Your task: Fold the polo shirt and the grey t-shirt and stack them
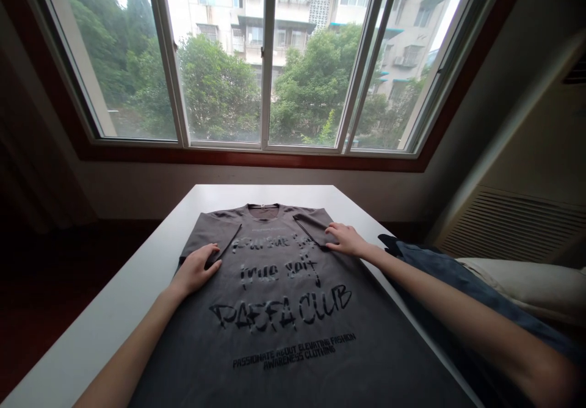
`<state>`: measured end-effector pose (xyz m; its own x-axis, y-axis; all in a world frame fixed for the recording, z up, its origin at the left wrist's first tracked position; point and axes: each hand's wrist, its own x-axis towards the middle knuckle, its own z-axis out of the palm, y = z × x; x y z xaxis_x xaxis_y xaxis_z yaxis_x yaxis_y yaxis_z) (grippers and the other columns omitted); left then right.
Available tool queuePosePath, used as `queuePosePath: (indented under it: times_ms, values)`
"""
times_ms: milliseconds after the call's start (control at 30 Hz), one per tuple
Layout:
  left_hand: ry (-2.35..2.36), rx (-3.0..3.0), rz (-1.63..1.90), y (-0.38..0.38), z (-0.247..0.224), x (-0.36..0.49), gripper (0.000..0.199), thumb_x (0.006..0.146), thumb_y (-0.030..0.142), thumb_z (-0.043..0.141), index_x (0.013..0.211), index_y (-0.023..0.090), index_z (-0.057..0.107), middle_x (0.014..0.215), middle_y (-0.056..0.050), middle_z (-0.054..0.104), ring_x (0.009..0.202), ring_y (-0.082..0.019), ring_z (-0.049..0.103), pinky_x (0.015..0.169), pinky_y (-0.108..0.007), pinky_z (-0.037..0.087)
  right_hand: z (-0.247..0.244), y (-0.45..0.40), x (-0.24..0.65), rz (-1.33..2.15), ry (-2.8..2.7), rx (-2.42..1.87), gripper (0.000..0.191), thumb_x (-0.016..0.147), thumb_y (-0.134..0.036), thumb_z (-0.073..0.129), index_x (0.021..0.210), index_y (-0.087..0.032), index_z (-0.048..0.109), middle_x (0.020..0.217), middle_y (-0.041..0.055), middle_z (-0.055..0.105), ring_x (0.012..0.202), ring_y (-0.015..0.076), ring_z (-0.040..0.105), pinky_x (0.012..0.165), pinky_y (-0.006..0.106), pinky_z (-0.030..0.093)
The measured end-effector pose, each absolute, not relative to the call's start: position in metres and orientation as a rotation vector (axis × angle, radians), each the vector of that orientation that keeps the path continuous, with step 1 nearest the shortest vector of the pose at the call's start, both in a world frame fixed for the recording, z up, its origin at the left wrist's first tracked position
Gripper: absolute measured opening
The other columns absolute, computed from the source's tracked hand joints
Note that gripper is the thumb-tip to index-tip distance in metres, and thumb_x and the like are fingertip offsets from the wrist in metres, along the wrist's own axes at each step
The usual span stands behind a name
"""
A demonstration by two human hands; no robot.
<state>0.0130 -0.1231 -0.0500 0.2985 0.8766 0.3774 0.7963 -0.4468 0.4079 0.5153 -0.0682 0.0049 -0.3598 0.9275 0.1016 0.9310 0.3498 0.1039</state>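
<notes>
A dark grey T-shirt (284, 347) with black lettering lies flat on a white table (137, 286), its collar toward the window. Both sleeves are folded inward over the chest. My left hand (196, 269) rests flat on the folded left sleeve, fingers spread. My right hand (345, 239) presses flat on the folded right sleeve near the shoulder. Neither hand grips anything.
A dark blue garment (439, 273) lies off the table's right edge, beside a pale cushion (526, 283). A wide window (265, 60) fills the wall behind the table. An air-conditioning unit (526, 212) stands at the right. Dark floor lies to the left.
</notes>
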Motion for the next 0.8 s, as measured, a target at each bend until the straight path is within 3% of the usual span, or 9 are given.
queuePosePath:
  times_ms: [67, 267, 400, 533, 633, 800]
  values:
    - [1.569, 2.405, 0.856, -0.123, -0.049, 0.013, 0.045, 0.087, 0.049, 0.051, 0.118, 0.017, 0.06, 0.13, -0.013, 0.061, 0.124, -0.029, 0.055, 0.106, -0.043, 0.043, 0.006, -0.073, 0.497, -0.238, -2.609, -1.674, 0.038, 0.081, -0.045, 0.06, 0.111, -0.02, 0.061, 0.124, 0.0122, 0.061, 0.114, 0.0284, 0.056, 0.094, 0.038, 0.038]
    - [1.595, 2.408, 0.809, -0.125, -0.047, 0.015, 0.046, 0.089, 0.048, 0.048, 0.12, 0.016, 0.058, 0.133, -0.014, 0.059, 0.125, -0.028, 0.054, 0.107, -0.042, 0.042, 0.01, -0.071, 0.46, -0.213, -2.508, -1.802, 0.026, 0.078, -0.018, 0.053, 0.103, -0.019, 0.059, 0.092, 0.0072, 0.071, 0.085, 0.0224, 0.064, 0.084, 0.034, 0.037]
    - [1.588, 2.409, 0.808, -0.126, -0.048, 0.014, 0.046, 0.089, 0.049, 0.048, 0.12, 0.017, 0.058, 0.134, -0.013, 0.058, 0.126, -0.028, 0.053, 0.108, -0.043, 0.041, 0.016, -0.069, 0.462, -0.239, -2.267, -1.761, 0.026, 0.082, -0.021, 0.046, 0.105, -0.02, 0.058, 0.095, 0.0054, 0.07, 0.087, 0.02, 0.063, 0.09, 0.034, 0.035]
    - [1.579, 2.402, 0.813, -0.126, -0.047, 0.012, 0.045, 0.09, 0.047, 0.047, 0.121, 0.017, 0.058, 0.134, -0.014, 0.058, 0.127, -0.029, 0.052, 0.108, -0.044, 0.04, 0.014, -0.074, 0.472, 0.043, -2.474, -1.775, 0.025, 0.076, -0.023, 0.054, 0.1, -0.022, 0.062, 0.091, 0.0041, 0.07, 0.084, 0.0211, 0.064, 0.079, 0.032, 0.04]
    - [1.585, 2.405, 0.79, -0.124, -0.047, 0.014, 0.044, 0.09, 0.047, 0.046, 0.122, 0.017, 0.057, 0.134, -0.014, 0.057, 0.127, -0.029, 0.052, 0.108, -0.044, 0.04, 0.01, -0.076, 0.475, 0.088, -2.504, -1.693, 0.027, 0.08, -0.03, 0.055, 0.104, -0.022, 0.063, 0.097, 0.0052, 0.069, 0.089, 0.0214, 0.063, 0.08, 0.032, 0.042]
    - [1.764, 2.407, 0.725, -0.152, -0.044, 0.018, 0.053, 0.089, 0.045, 0.049, 0.131, 0.013, 0.05, 0.148, -0.018, 0.042, 0.139, -0.033, 0.035, 0.114, -0.051, 0.028, 0.013, -0.066, 0.453, 0.107, -2.507, -1.51, 0.023, 0.085, -0.035, 0.053, 0.097, -0.02, 0.066, 0.1, 0.0071, 0.068, 0.091, 0.0212, 0.063, 0.081, 0.031, 0.045]
